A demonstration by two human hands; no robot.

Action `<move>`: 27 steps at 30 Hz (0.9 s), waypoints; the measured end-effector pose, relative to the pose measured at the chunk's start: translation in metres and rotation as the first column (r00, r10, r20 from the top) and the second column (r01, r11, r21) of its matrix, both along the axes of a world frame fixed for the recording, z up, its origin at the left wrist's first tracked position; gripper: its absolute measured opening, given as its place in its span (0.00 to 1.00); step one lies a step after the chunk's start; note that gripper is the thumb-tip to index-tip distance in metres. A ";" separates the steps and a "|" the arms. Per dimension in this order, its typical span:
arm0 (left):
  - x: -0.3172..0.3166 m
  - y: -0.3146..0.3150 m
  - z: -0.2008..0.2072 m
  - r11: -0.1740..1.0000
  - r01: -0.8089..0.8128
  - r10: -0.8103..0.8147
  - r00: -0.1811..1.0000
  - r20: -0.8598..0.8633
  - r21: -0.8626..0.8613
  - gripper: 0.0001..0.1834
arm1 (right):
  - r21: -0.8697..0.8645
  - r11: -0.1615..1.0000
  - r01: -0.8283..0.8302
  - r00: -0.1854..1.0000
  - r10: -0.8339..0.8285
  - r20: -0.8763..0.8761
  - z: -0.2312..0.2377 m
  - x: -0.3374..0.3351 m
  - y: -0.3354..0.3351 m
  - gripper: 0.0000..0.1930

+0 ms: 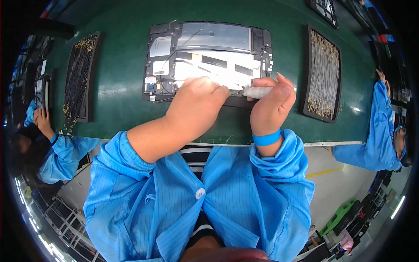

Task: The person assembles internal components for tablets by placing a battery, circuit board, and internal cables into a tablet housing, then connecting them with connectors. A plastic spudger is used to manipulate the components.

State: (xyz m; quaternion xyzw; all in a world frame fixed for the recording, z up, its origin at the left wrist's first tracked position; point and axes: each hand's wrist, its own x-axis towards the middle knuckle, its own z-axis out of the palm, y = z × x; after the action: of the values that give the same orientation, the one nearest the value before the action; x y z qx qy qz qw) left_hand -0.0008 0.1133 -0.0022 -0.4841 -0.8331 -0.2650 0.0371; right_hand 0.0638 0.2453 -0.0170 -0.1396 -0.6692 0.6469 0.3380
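An opened tablet (214, 36) lies on the green table in front of me, its battery, shiny metal plate and circuit parts exposed. My left hand (196, 98) is over the tablet's near edge, fingers bent together and pressed down; what they hold, if anything, is hidden. At the near right corner of the tablet is my right hand (275, 98), with a white wrapping (257, 92) around what looks like one finger. Its fingers curl toward the tablet's edge, and another finger points up. Anything small between the right fingertips cannot be made out. The hands are a short distance apart.
A black tray (97, 78) of dark cables with gold ends stands at left, some hanging over its near end. Another tray (308, 70) holds grey cables at right. Another device (324, 12) lies far right. People in blue sleeves work on both sides.
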 end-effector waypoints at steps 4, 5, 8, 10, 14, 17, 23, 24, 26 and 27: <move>0.000 -0.002 0.001 1.000 -0.009 0.009 1.000 0.003 -0.006 0.06 | 0.058 0.998 -0.030 1.000 0.029 0.010 -0.003 0.000 0.000 0.11; 0.000 -0.002 0.004 0.997 -0.009 0.012 0.999 0.032 -0.079 0.06 | 0.064 0.997 -0.040 0.999 0.040 0.006 -0.004 0.000 0.001 0.11; -0.001 -0.003 0.005 0.988 -0.006 0.015 0.998 0.059 -0.153 0.06 | 0.063 0.997 -0.034 0.999 0.035 -0.010 -0.005 -0.001 0.000 0.11; -0.001 -0.003 0.005 0.987 -0.002 0.011 0.998 0.058 -0.158 0.06 | 0.074 0.997 -0.038 0.999 0.039 -0.015 -0.005 -0.001 0.001 0.11; -0.001 -0.004 0.004 0.994 -0.003 0.008 0.999 0.039 -0.113 0.06 | -0.011 1.000 -0.022 0.999 0.022 -0.023 0.000 -0.003 -0.002 0.11; -0.001 -0.003 0.003 0.993 0.000 0.004 0.999 0.036 -0.121 0.05 | 0.007 1.000 -0.023 0.999 0.023 -0.024 -0.001 -0.002 -0.002 0.11; 0.000 -0.002 0.004 0.992 -0.004 0.009 0.999 0.044 -0.126 0.05 | 0.039 0.998 -0.059 0.998 0.060 -0.021 -0.005 -0.001 0.002 0.10; 0.000 -0.002 0.003 0.992 -0.004 0.010 0.999 0.045 -0.124 0.05 | 0.039 0.997 -0.059 0.998 0.060 -0.021 -0.004 -0.001 0.002 0.10; 0.000 -0.002 0.004 0.992 -0.005 0.011 0.999 0.044 -0.123 0.05 | 0.041 0.998 -0.041 0.999 0.042 -0.007 -0.004 -0.001 0.001 0.10; 0.000 -0.002 0.004 0.993 -0.007 0.012 0.999 0.043 -0.122 0.05 | 0.041 0.998 -0.041 0.999 0.041 -0.007 -0.003 -0.001 0.001 0.10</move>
State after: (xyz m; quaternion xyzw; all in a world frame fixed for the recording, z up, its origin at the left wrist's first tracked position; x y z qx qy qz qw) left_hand -0.0006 0.1116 0.0020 -0.4757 -0.8505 -0.2241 -0.0094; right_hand 0.0624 0.2461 -0.0201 -0.1163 -0.6837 0.6404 0.3300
